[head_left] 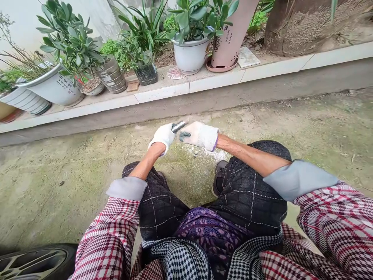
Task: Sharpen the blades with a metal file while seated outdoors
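Both my hands wear white knitted gloves and meet in front of my knees, above the concrete ground. My left hand [163, 135] is closed around a short grey metal rod [178, 126] that sticks out toward the right. My right hand [199, 135] is closed too, its dark-tipped fingers touching the rod's end. Whether it grips the rod I cannot tell. Below the hands a small pale object [195, 152] lies on the ground amid white dust [214, 154].
A raised tiled ledge [163, 92] runs across the back, carrying several potted plants, among them a white pot [190, 56] and a tall pink pot [230, 42]. A tyre [35, 262] shows at bottom left. My feet [218, 177] rest on the ground.
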Motion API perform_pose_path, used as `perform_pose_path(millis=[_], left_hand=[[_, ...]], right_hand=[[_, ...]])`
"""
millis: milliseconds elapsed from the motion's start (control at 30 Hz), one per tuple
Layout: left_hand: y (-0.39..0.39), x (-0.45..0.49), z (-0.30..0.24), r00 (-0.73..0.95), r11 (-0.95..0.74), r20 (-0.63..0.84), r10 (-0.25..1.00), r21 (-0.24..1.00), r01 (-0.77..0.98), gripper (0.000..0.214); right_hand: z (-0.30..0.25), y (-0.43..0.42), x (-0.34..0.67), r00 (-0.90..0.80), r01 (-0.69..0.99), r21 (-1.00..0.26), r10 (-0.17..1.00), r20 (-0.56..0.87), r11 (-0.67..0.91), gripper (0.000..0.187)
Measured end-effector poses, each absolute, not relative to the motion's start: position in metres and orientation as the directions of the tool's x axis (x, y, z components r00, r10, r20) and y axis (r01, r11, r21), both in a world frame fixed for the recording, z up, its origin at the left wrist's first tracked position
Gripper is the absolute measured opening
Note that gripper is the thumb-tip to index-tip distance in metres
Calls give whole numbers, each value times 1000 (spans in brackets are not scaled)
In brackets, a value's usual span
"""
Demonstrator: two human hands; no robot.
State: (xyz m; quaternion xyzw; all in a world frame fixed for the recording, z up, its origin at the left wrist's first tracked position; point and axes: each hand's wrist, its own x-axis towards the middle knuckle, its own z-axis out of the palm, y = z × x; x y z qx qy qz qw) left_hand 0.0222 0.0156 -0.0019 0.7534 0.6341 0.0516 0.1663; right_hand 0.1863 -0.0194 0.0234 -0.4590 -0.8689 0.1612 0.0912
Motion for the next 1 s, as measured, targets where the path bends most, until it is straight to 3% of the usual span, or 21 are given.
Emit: perform_pose_path(millis=[67,133,300,400,533,700,800,900,1000], left_hand=[[16,21,-8,274,-272,-109,955,38,962,24],[13,20,-13,379,-397,-147,914,-130,908,27],[0,25,-10,553,-616,-294,780,-201,762,30],[-5,27,-2,579,-650,-326,747,-178,738,31],[-4,24,8,570,-603,-270,776,-49,796,29],[-1,21,13,454,-393,-93,886,371,842,25],[-1,22,12,320,-202,-120,940,562,802,32],[2,24,10,226,-106,-152,962,555,825,35],[9,24,4,211,-151,-133,968,362,920,30]], right_hand=[[23,-17,186,-562,786,-319,827,-12,530,28],[22,-11,189,-528,825,-284,846,-77,489,27],[19,5,199,-461,879,-219,872,-164,424,25],[14,10,203,-494,846,-317,853,-166,429,26],[9,13,211,-483,759,-561,864,-145,330,24],[11,8,212,-341,645,-761,918,-204,70,24],[9,3,208,-353,645,-759,916,-193,89,23],[7,-2,205,-454,680,-669,889,-62,301,22],[7,-8,203,-497,721,-555,867,3,415,25]])
